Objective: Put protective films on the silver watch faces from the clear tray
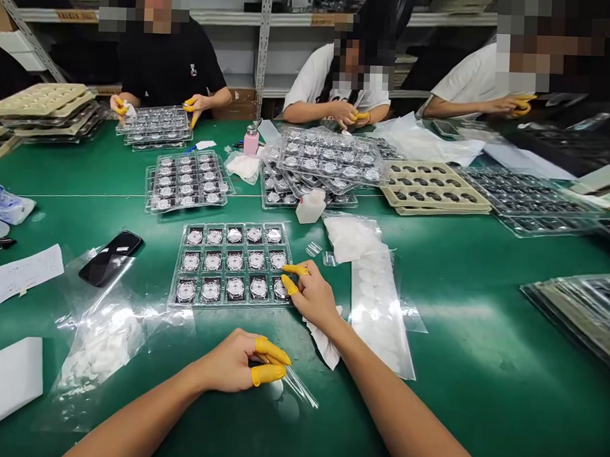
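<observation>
Below the tray, my left hand (pixel 235 363), with yellow finger cots on, pinches a small clear plastic bag (pixel 302 387). Pale round shapes show on or under that bag. A clear tray (pixel 172 297) holds rows of round watch dials (pixel 235 260) on dark squares. At its right edge my right hand (pixel 312 295), also in yellow finger cots, is closed with thumb and forefinger close together by the lower-right dial. What lies between those fingertips is hidden. A crumpled white tissue (pixel 326 342) shows under my right wrist; whether the hand holds it I cannot tell.
Right of the tray lie a bag of white material (pixel 355 238) and a long clear sleeve (pixel 379 311). A white bottle (pixel 310 206) and stacked dial trays (pixel 332 153) stand behind. Leftward are a phone (pixel 111 258) and plastic bags (pixel 104 335). Several co-workers sit opposite.
</observation>
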Action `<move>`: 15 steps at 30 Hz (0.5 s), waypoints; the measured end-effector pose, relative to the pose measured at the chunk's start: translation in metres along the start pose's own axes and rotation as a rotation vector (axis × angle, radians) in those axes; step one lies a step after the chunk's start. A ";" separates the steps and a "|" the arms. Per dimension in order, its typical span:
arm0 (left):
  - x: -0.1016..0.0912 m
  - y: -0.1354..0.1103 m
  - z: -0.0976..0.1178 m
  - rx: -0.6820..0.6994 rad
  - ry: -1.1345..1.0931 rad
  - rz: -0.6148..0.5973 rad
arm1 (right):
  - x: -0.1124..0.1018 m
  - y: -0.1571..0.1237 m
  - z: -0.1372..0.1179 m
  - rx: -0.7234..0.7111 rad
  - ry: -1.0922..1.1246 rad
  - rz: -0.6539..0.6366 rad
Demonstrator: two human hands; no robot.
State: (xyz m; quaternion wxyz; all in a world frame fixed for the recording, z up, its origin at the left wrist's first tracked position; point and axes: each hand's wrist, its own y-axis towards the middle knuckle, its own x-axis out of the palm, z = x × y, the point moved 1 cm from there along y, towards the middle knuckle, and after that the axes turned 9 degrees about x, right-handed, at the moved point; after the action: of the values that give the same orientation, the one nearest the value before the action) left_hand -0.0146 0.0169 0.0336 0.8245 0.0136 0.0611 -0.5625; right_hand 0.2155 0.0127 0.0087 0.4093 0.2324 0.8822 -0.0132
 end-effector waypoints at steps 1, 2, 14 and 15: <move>0.000 0.000 0.000 -0.001 0.000 -0.001 | 0.000 0.000 0.001 0.005 0.004 -0.005; 0.000 0.000 0.000 0.000 0.005 -0.002 | 0.000 0.000 0.002 0.013 0.010 -0.010; 0.001 0.001 -0.003 0.019 -0.020 -0.039 | 0.008 0.014 0.012 0.388 -0.066 0.079; 0.002 0.001 -0.004 0.024 -0.009 -0.037 | 0.008 0.019 0.012 0.419 -0.033 0.042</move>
State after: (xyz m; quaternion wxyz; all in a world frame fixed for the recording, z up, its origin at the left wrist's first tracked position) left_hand -0.0137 0.0157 0.0297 0.8141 0.0198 0.0507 -0.5782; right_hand 0.2278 0.0305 -0.0018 0.3665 0.3304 0.8484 -0.1918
